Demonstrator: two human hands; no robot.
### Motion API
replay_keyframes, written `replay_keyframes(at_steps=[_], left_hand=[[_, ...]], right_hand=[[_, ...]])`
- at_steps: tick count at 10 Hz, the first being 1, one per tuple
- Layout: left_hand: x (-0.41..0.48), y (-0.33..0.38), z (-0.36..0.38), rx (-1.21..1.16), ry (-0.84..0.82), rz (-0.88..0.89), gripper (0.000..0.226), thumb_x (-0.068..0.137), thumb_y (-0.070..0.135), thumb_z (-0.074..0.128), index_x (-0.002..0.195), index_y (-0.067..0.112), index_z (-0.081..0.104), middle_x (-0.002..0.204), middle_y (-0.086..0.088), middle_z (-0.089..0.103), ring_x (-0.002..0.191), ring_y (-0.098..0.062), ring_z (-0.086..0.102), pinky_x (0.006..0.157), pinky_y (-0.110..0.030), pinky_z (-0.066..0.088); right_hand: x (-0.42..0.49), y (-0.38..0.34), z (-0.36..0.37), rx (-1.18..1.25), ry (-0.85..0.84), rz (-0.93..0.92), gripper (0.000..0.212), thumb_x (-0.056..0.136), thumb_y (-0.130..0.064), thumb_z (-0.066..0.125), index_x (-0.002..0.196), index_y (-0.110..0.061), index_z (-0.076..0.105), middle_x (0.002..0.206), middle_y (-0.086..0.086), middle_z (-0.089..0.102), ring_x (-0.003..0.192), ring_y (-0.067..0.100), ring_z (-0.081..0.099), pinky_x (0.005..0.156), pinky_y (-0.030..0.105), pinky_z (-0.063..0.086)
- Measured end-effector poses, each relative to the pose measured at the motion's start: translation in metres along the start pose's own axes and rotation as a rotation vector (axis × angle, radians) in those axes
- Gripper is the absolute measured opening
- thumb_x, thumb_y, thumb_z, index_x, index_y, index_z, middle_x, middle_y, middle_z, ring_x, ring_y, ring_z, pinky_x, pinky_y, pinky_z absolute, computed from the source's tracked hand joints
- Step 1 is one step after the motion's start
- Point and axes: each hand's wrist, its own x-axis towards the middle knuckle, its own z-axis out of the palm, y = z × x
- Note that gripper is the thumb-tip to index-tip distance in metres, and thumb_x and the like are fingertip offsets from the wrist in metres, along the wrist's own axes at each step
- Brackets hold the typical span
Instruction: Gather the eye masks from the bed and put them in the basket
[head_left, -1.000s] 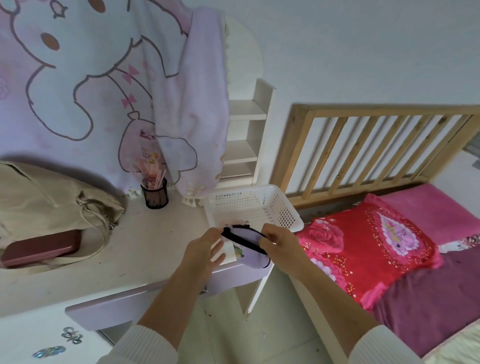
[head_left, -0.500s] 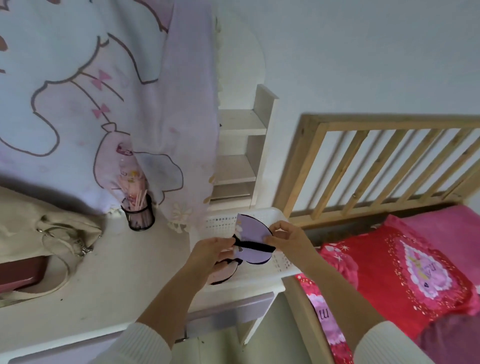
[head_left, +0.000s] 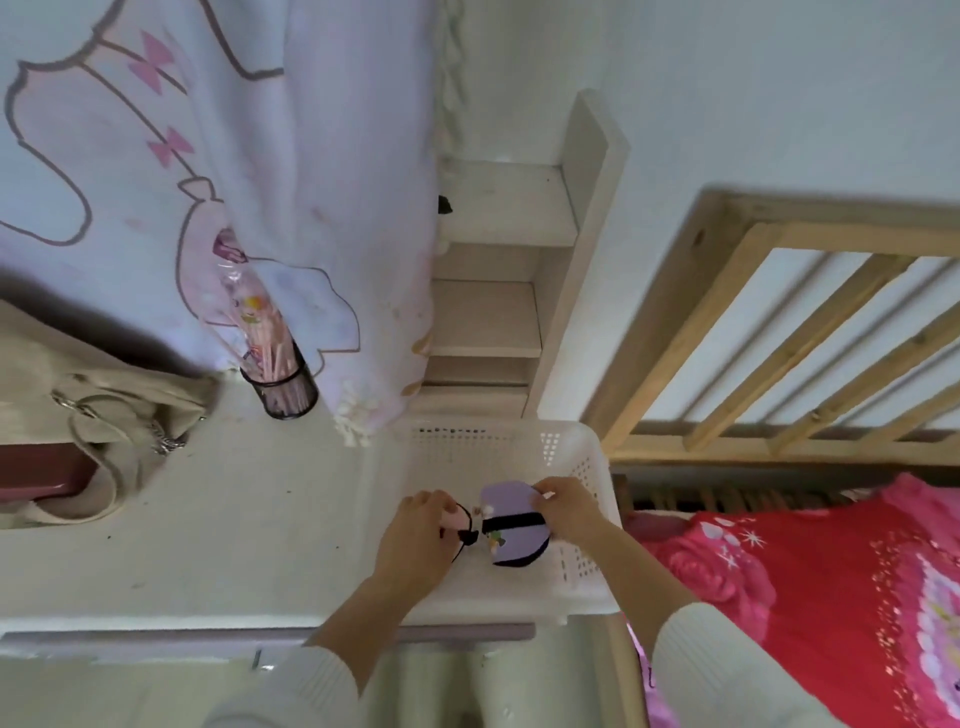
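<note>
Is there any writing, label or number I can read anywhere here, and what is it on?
None can be read.
The red pillow bears a printed patch at the right edge, too blurred to tell if it holds letters.
The curtain shows only cartoon drawings.
The purple eye mask carries small decorations, no words.

Lilac eye mask (head_left: 511, 530) with black strap, white perforated basket (head_left: 582, 467), red floral pillow (head_left: 810, 587)
</note>
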Motion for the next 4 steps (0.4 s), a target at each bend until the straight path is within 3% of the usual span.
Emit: replay_keyframes(at_steps=[1, 2, 3, 4], left_hand=[[-0.005, -0.009, 0.006, 0.145, -0.07, 0.008, 0.033, 0.089, 0.028, 0.051, 0.119, 0.016, 0.057, 0.128, 0.0, 0.055, 0.121, -0.022, 0.045, 0.097, -0.034, 0.044], [-0.004, -0.012, 0.008, 0.201, -0.105, 0.026, 0.036, 0.091, 0.03, 0.048, 0.123, 0.015, 0.054, 0.132, -0.002, 0.052, 0.123, -0.023, 0.043, 0.097, -0.034, 0.043], [-0.002, -0.009, -0.006, 0.208, -0.079, 0.079, 0.038, 0.089, 0.026, 0.05, 0.125, 0.015, 0.053, 0.136, -0.001, 0.05, 0.127, -0.022, 0.04, 0.098, -0.033, 0.043], [0.003, -0.014, -0.022, 0.259, 0.078, 0.174, 0.042, 0.083, 0.013, 0.055, 0.125, 0.014, 0.054, 0.142, -0.007, 0.046, 0.134, -0.026, 0.036, 0.102, -0.039, 0.043]], right_hand=[[0.001, 0.01, 0.01, 0.049, -0.04, 0.138, 0.019, 0.091, -0.009, 0.049, 0.095, -0.006, 0.067, 0.076, 0.01, 0.06, 0.068, 0.025, 0.057, 0.06, 0.036, 0.052], [0.001, 0.014, 0.014, -0.066, -0.038, 0.107, 0.019, 0.089, -0.012, 0.051, 0.096, -0.004, 0.067, 0.079, 0.009, 0.062, 0.069, 0.021, 0.057, 0.058, 0.029, 0.045], [-0.004, 0.008, 0.009, -0.251, -0.033, 0.054, 0.038, 0.089, -0.021, 0.056, 0.123, -0.005, 0.058, 0.123, 0.013, 0.061, 0.112, 0.028, 0.057, 0.09, 0.031, 0.044], [-0.013, -0.024, -0.014, -0.227, 0.039, -0.075, 0.038, 0.088, -0.027, 0.061, 0.123, -0.014, 0.059, 0.125, 0.007, 0.061, 0.112, 0.023, 0.059, 0.094, 0.03, 0.048]])
